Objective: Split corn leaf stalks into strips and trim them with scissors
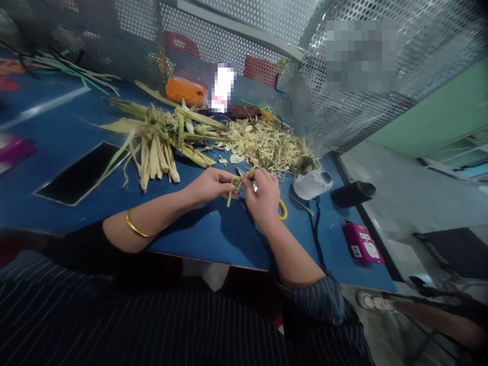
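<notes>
Both hands meet over the blue table, working a thin yellow-green plant strip (pixel 235 184) bent into a small loop or knot. My left hand (pixel 211 187) pinches it between thumb and fingers, with a short end hanging below. My right hand (pixel 264 195) pinches the other side, its fingers curled. Partly hidden under my right hand lie scissors with a yellow handle (pixel 282 209). Just beyond the hands, a heap of dry plant scraps (pixel 267 145) spreads out. To the left of it rests a bundle of pale dried stalks and leaves, like corn husks (pixel 156 155).
A dark tablet-like slab (pixel 82 173) lies at left. On the right are a white roll (pixel 312 184), a black cylinder (pixel 353 194) and a magenta packet (pixel 363 243). An orange pouch (pixel 185 91) and a lit phone (pixel 223 87) stand by the perforated metal screen (pixel 236 35). Another person's leg (pixel 430 317) shows at lower right.
</notes>
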Available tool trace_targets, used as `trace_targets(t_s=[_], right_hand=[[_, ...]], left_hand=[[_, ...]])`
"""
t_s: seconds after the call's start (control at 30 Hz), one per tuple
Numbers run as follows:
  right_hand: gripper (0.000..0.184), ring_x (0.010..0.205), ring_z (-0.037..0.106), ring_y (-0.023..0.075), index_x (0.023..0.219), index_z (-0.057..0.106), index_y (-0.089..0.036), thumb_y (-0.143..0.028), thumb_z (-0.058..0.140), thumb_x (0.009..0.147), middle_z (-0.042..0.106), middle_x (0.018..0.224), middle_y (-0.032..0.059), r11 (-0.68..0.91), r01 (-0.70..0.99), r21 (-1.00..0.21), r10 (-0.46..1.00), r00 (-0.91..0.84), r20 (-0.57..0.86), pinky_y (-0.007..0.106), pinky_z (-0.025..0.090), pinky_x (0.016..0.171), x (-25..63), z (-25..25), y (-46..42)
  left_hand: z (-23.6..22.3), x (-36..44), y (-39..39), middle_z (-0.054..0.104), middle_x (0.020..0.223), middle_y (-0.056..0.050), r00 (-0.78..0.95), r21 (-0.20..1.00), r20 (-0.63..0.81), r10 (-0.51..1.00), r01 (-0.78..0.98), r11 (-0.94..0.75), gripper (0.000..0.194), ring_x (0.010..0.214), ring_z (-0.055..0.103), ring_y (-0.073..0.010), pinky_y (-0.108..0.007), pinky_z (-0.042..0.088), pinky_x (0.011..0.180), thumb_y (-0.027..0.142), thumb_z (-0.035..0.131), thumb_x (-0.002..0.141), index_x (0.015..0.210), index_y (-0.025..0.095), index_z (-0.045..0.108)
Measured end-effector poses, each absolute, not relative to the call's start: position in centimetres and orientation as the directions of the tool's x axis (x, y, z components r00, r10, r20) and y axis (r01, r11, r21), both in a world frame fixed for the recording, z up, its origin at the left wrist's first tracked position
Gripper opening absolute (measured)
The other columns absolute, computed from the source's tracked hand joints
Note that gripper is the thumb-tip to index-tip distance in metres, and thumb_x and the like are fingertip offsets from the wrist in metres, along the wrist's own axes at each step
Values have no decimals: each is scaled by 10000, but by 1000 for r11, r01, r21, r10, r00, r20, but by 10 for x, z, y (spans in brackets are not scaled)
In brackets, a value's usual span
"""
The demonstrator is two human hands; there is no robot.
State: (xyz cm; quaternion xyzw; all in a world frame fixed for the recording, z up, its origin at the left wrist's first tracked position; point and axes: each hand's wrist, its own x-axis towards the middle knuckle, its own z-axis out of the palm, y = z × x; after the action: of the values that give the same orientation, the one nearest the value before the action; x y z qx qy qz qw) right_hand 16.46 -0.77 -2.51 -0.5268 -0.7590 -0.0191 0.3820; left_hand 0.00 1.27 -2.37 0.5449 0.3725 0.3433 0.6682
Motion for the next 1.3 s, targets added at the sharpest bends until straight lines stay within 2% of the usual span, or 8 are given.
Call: trace_targets(t_s=[0.3, 0.6, 0.73, 0.8, 0.87, 1.0, 1.2, 1.3], right_hand=[[170, 685, 512, 167, 726, 454, -225, -220, 494, 891, 608, 723, 10, 353, 827, -437, 853, -93, 513, 318, 340, 718, 161, -30, -6], [173, 648, 524, 155, 761, 514, -218, -295, 474, 911, 589, 690, -2, 296, 718, -630, 905, 1, 426, 281, 357, 636, 158, -34, -7], [112, 655, 562, 167, 951, 562, -210, -299, 527, 893, 651, 744, 9, 271, 778, -566, 935, -73, 347, 289, 364, 641, 165, -24, -8], [186, 650, 570, 162, 1057, 567, -214, -245, 550, 875, 665, 752, 2, 326, 773, -543, 929, -157, 335, 293, 382, 662, 169, -17, -9], [222, 694, 593, 163, 1083, 590, -225, -203, 557, 865, 673, 763, 1, 410, 727, -551, 900, -224, 375, 301, 414, 708, 172, -11, -11], [102, 856, 642, 176, 937, 667, -227, -242, 616, 850, 711, 901, 26, 523, 540, -659, 849, -268, 455, 323, 470, 798, 174, -5, -13], [128, 886, 624, 179, 836, 704, -243, -295, 596, 878, 684, 896, 29, 507, 404, -761, 853, -110, 510, 346, 495, 804, 168, -12, -10], [149, 767, 609, 158, 881, 690, -240, -335, 575, 886, 670, 857, 22, 421, 307, -854, 901, -34, 432, 325, 497, 734, 165, -16, -8]], left_hand=[[-17, 4, 7, 707, 693, -38, 422, 981, -167, 891, -16, 191, 117, 656, 661, -121, -220, 511, 633, 161, 682, 708, 791, 148, 763], [-30, 9, 9, 698, 690, -14, 232, 933, -238, 943, -215, 288, 242, 573, 632, -84, -236, 538, 637, 162, 783, 662, 899, 131, 751], [-28, 5, 15, 690, 697, -21, 171, 919, -245, 954, -272, 284, 299, 598, 651, -101, -216, 515, 584, 203, 823, 633, 908, 128, 734], [-25, 3, 17, 678, 674, -17, 147, 916, -242, 959, -292, 276, 291, 591, 650, -105, -218, 516, 581, 184, 820, 629, 895, 118, 722], [-21, 2, 18, 670, 655, -14, 125, 916, -243, 962, -296, 271, 270, 575, 644, -105, -225, 518, 581, 161, 805, 639, 887, 108, 712], [-17, 1, 18, 673, 648, -19, 108, 928, -237, 965, -269, 258, 235, 555, 646, -111, -233, 518, 573, 126, 765, 674, 899, 96, 704], [-16, 3, 13, 655, 593, -9, 130, 974, -142, 981, -161, 162, 186, 556, 636, -108, -237, 531, 610, 125, 749, 683, 862, 91, 713], [-17, 5, 10, 660, 601, -12, 163, 984, -116, 980, -115, 135, 164, 548, 620, -103, -247, 537, 626, 129, 753, 670, 824, 86, 716]])
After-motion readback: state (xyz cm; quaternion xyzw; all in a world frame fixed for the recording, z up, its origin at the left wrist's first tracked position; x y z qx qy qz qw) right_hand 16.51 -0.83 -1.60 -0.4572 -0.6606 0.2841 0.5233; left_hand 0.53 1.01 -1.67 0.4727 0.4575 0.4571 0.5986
